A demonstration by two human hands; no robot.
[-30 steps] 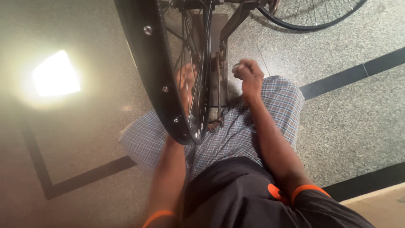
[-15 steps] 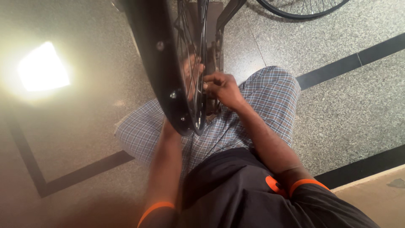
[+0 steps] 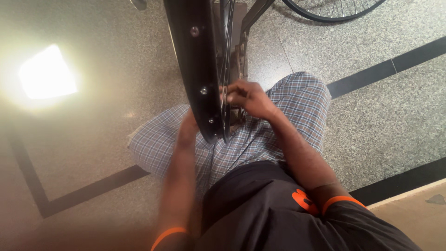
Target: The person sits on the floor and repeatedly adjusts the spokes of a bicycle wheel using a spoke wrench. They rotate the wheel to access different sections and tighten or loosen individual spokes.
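Lower down the rim (image 3: 197, 69) than a second ago, right hand (image 3: 248, 96), fingers bunched and pinching at the spokes (image 3: 226, 56) beside the rim wall; perhaps a small part between the fingertips, too blurred to say. Now hidden past the wrist behind the rim, left hand (image 3: 189, 124); grip impossible to tell. Upright over checked-cloth knees (image 3: 297, 100), nearer and larger than before, the wheel. Beyond, speckled stone floor (image 3: 381, 121) with dark strips, a glare patch (image 3: 46, 72), another wheel (image 3: 332, 9) at the top edge.

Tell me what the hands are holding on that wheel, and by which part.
The right hand pinches something at the spokes just inside the black wheel rim; what exactly cannot be told. The left hand is hidden behind the rim, its hold unclear.
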